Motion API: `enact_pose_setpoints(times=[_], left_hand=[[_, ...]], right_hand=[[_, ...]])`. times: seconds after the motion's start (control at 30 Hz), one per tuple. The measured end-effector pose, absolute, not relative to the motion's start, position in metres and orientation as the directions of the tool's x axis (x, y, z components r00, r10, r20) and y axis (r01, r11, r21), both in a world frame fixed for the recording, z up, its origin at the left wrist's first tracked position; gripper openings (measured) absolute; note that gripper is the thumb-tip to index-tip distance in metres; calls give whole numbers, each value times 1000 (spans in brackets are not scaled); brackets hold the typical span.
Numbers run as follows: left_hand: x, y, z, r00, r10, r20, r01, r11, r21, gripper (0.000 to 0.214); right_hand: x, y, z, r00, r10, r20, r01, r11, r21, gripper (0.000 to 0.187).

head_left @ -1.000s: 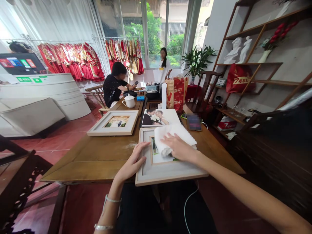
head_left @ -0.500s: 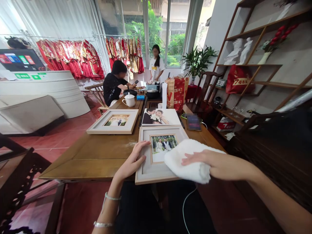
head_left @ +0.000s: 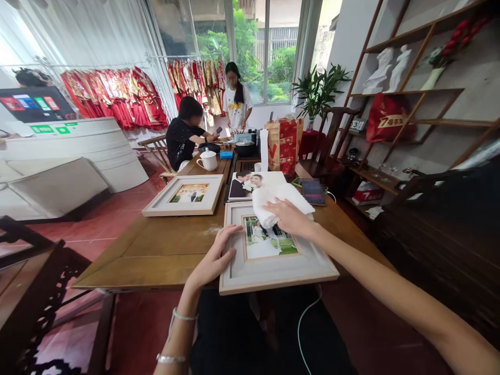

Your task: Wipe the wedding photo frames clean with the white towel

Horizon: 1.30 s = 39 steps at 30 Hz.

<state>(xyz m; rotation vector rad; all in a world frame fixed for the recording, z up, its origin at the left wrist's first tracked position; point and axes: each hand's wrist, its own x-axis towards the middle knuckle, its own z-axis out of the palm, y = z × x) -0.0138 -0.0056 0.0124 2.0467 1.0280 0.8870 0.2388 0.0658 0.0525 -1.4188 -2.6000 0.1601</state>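
Observation:
A light-wood picture frame (head_left: 281, 278) with a wedding photo (head_left: 269, 242) lies at the near edge of the wooden table, in front of me. At its left side, my left hand (head_left: 214, 256) grips the border, fingers resting on the face and thumb at the edge. My right hand (head_left: 289, 217) presses a folded white cloth (head_left: 262, 198) onto the upper part of the frame, with its fingers spread over the cloth. The cloth covers the photo's top right part and the frame's upper right area.
Another framed photo (head_left: 154, 208) lies at the left on the table (head_left: 133, 260). Behind my frame are an unframed wedding print (head_left: 240, 190), a phone (head_left: 313, 194), a red paper bag (head_left: 287, 148) and a white lidded cup (head_left: 210, 161). Two people sit and stand beyond.
My right hand has moved the cloth from the frame's lower right up to its top edge. The left hand stays on the frame. The standing person has shifted left.

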Motion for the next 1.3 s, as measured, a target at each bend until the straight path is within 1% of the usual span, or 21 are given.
enact_pose_setpoints(times=[0.13,0.2,0.27,0.33,0.4,0.43,0.47,0.53,0.6,0.67,0.77,0.83,0.93,1.03,1.1,1.2,1.3], left_hand=[[-15,-5,9,448,844,295,391,-482,784,49],[-16,-5,9,450,837,311,385,-496,778,49],[-15,-6,9,453,833,319,382,-504,774,49],[-15,-6,9,452,834,316,385,-502,775,49],[-15,-6,9,450,838,308,386,-494,779,49],[-15,-6,9,451,840,303,387,-490,781,49],[-15,-6,9,452,841,298,388,-486,783,49],[-16,-5,9,455,842,290,390,-481,785,50],[-16,-5,9,456,841,290,390,-482,785,50],[-17,-5,9,457,840,294,385,-485,786,50],[-17,-4,9,460,836,300,375,-489,788,51],[-17,-5,10,461,834,305,369,-492,788,51],[-17,-5,10,459,838,295,371,-482,794,50],[-17,-5,9,450,845,290,381,-475,793,50],[-17,-5,8,442,844,304,383,-484,787,50],[-17,-5,7,439,837,328,379,-503,777,51],[-17,-6,8,444,826,346,374,-522,766,53]], right_hand=[[234,6,56,-665,747,9,732,653,-195,76],[239,-26,64,-746,664,-49,653,715,-251,78],[248,-51,75,-785,615,-81,606,733,-308,82],[261,-67,87,-795,595,-116,592,719,-364,84],[275,-70,97,-767,622,-160,627,670,-398,80],[282,-67,100,-734,656,-178,664,636,-394,77],[289,-62,102,-691,699,-187,708,600,-373,73],[300,-43,102,-589,789,-176,797,530,-290,67],[307,-18,97,-478,869,-127,872,452,-190,64],[307,9,89,-379,924,-45,920,371,-124,64],[297,47,78,-298,953,61,947,303,-110,66],[284,62,71,-296,951,84,946,305,-113,68],[259,66,62,-355,932,80,925,362,-118,71],[235,47,56,-475,879,33,869,475,-136,74],[224,23,58,-575,818,-15,809,565,-164,76],[223,-22,70,-729,678,-97,676,689,-263,74],[240,-67,92,-800,580,-154,594,726,-347,77]])
